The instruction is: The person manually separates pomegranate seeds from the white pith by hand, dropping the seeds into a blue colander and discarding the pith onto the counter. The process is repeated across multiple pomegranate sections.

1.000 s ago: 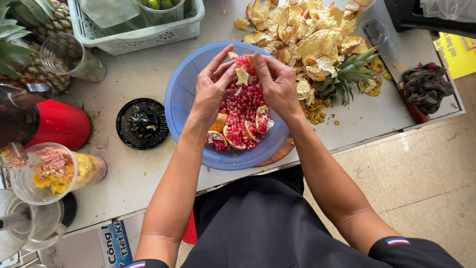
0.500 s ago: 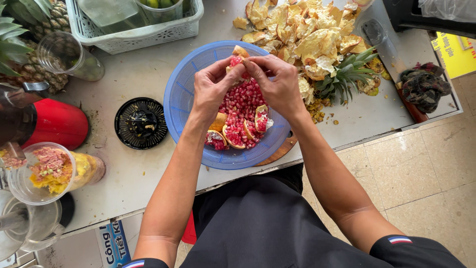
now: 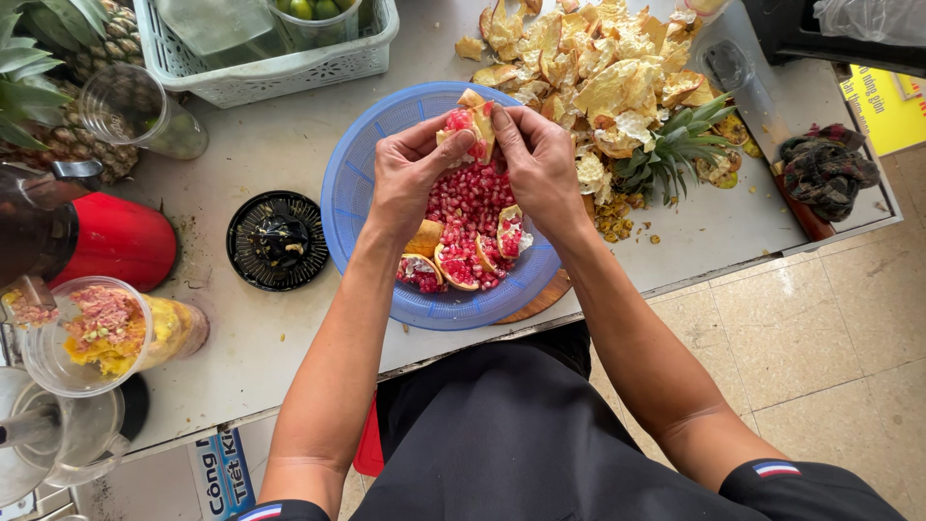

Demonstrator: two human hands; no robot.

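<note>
Head view: left hand (image 3: 410, 178) and right hand (image 3: 542, 164) pinch a pomegranate piece (image 3: 470, 125), its lower part hidden.

Head camera, looking steeply down at the tabletop (image 3: 289, 174)

One view only, worn on the person's head and aimed almost straight down, close to the work. The fingers (image 3: 506, 125) sit just above frame centre over a blue basket (image 3: 352, 193); forearms run down from them to the bottom edge. Beyond the fingers lies the tabletop's far side, right of them a tiled floor (image 3: 810, 328).
</note>
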